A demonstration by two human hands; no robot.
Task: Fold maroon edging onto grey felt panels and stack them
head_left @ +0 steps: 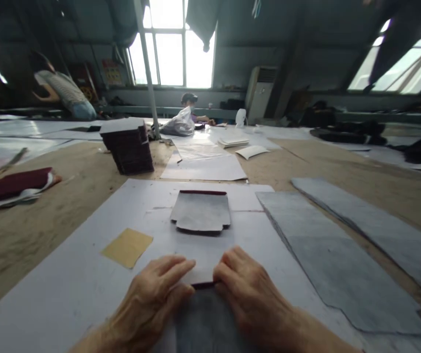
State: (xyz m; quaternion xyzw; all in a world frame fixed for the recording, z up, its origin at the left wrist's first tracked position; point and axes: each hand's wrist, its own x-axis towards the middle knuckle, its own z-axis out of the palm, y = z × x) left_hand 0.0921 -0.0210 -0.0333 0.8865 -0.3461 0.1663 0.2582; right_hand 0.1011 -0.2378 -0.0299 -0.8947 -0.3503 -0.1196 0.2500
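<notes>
A grey-backed panel (pixel 210 323) lies flat in front of me, its far edge turned over into a narrow dark maroon strip. At the left end of that strip is my left hand (pixel 155 294), thumb pressed on the edge and fingers stretched beyond it. My right hand (pixel 249 289) has curled fingers pinching the strip's right end. Beyond my hands rests a smaller grey piece (pixel 201 211) with notched corners and a maroon folded top edge. A tan square of paper or sandpaper (pixel 128 247) lies to the left.
White sheeting (pixel 66 274) covers the work area. Long stacks of grey panels (pixel 335 255) lie on the right. A tall maroon stack (pixel 128 149) stands back left, near a maroon bundle (pixel 15 184). Two people (pixel 65 90) are farther off, beyond a pole (pixel 147 68).
</notes>
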